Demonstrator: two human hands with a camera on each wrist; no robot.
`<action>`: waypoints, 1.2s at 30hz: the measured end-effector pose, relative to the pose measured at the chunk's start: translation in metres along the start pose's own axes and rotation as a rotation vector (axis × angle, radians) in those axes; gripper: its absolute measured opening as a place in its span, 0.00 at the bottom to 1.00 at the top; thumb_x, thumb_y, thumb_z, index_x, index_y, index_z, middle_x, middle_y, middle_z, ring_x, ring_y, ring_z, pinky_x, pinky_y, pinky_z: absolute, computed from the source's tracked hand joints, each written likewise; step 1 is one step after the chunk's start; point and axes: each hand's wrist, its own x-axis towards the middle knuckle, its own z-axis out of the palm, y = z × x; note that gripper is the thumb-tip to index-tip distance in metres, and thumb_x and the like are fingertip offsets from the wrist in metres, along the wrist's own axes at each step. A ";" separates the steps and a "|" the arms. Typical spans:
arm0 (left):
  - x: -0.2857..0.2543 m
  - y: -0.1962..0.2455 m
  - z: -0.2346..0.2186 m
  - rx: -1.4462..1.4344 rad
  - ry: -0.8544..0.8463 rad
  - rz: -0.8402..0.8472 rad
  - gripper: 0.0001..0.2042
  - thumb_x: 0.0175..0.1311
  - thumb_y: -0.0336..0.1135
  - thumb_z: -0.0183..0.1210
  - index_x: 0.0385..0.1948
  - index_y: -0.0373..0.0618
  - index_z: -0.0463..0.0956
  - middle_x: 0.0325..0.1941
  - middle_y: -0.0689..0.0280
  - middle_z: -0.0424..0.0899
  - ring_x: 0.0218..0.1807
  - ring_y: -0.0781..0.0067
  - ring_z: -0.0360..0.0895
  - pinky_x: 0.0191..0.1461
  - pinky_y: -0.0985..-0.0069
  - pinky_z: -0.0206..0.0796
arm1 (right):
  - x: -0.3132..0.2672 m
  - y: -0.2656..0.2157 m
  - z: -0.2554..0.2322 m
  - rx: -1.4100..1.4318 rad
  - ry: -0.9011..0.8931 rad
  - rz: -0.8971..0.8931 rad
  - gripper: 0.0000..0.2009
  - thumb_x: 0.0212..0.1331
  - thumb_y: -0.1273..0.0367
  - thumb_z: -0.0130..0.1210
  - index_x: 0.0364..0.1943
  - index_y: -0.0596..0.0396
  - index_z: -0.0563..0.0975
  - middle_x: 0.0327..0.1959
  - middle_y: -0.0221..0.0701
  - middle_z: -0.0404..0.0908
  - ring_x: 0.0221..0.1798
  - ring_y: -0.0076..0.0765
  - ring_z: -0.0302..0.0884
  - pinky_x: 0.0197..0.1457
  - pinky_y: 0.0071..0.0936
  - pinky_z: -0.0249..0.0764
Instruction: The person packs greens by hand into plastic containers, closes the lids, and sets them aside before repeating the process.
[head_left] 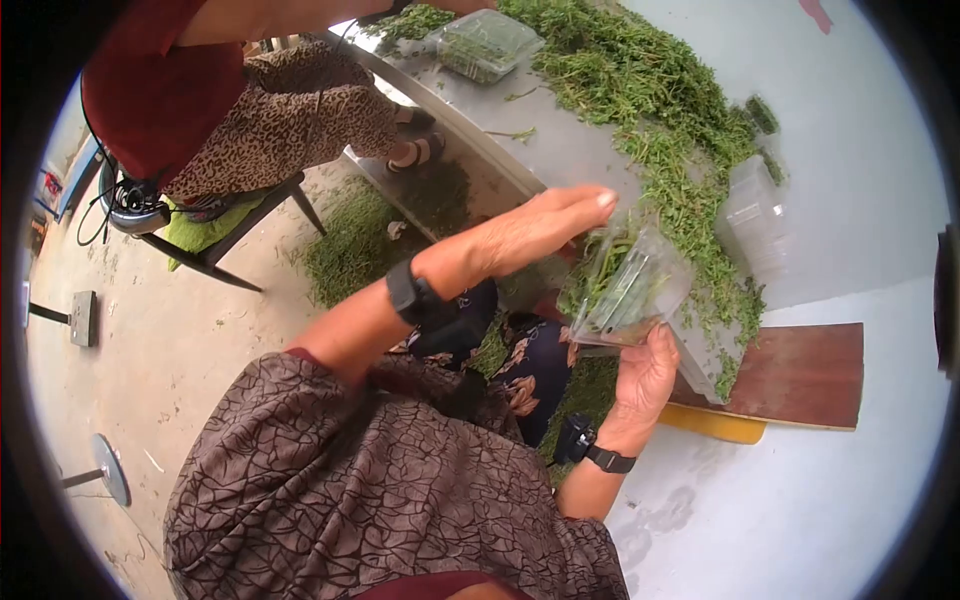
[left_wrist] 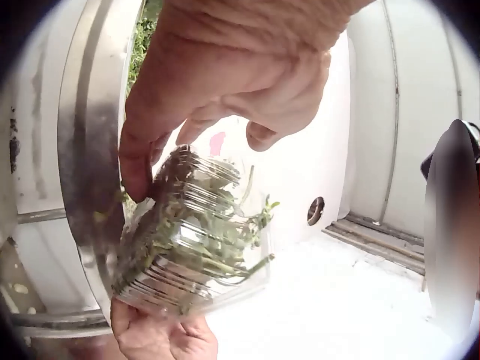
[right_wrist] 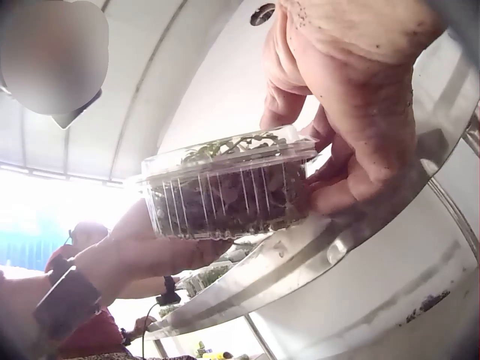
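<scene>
My right hand (head_left: 645, 375) grips one end of a clear plastic clamshell box (right_wrist: 225, 195) with leafy green stems inside. Its fingers and thumb close round the box's end in the right wrist view. At the other end is my left hand (left_wrist: 232, 82), fingers mostly straight along the box's side, thumb held apart. Some stems (left_wrist: 247, 274) stick out past the rim of the box. The box is tilted above the near end of a metal table (head_left: 590, 150).
A long heap of cut greens (head_left: 650, 90) covers much of the table. Another filled clamshell box (head_left: 485, 45) stands at its far end; stacked plastic boxes (head_left: 755, 215) stand by the wall. More greens (head_left: 350, 245) lie on the floor. A person in a red top (head_left: 165, 90) sits opposite.
</scene>
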 end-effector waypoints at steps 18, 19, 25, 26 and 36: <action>-0.027 -0.013 0.025 0.229 0.110 0.272 0.31 0.61 0.32 0.48 0.67 0.42 0.48 0.70 0.55 0.51 0.71 0.63 0.49 0.71 0.69 0.42 | 0.008 -0.001 0.004 0.035 0.083 0.021 0.15 0.58 0.62 0.58 0.44 0.56 0.75 0.46 0.32 0.77 0.51 0.36 0.73 0.55 0.41 0.68; -0.027 -0.017 0.026 0.295 0.142 0.292 0.32 0.59 0.31 0.48 0.67 0.42 0.48 0.70 0.54 0.51 0.71 0.61 0.49 0.71 0.69 0.42 | 0.008 -0.001 0.005 0.028 0.082 0.021 0.15 0.58 0.62 0.57 0.44 0.56 0.75 0.46 0.32 0.77 0.51 0.36 0.73 0.55 0.41 0.68; -0.023 -0.022 0.024 0.290 0.178 0.342 0.30 0.57 0.29 0.48 0.65 0.40 0.54 0.65 0.54 0.59 0.66 0.63 0.58 0.68 0.69 0.49 | 0.004 -0.001 0.012 -0.027 0.083 -0.011 0.17 0.57 0.63 0.58 0.46 0.59 0.74 0.48 0.34 0.77 0.51 0.37 0.73 0.57 0.40 0.67; -0.023 -0.018 0.024 0.290 0.182 0.343 0.30 0.57 0.29 0.48 0.65 0.40 0.54 0.65 0.54 0.59 0.66 0.63 0.58 0.68 0.69 0.49 | 0.004 -0.001 0.017 -0.028 0.079 -0.010 0.17 0.57 0.63 0.58 0.46 0.59 0.74 0.48 0.34 0.77 0.51 0.37 0.73 0.57 0.40 0.67; -0.010 -0.031 0.032 0.019 0.302 0.276 0.20 0.66 0.34 0.50 0.58 0.39 0.66 0.56 0.62 0.69 0.55 0.75 0.67 0.58 0.76 0.62 | 0.002 -0.001 0.038 -0.032 0.129 -0.038 0.12 0.56 0.70 0.57 0.40 0.65 0.76 0.38 0.33 0.79 0.42 0.29 0.75 0.50 0.29 0.71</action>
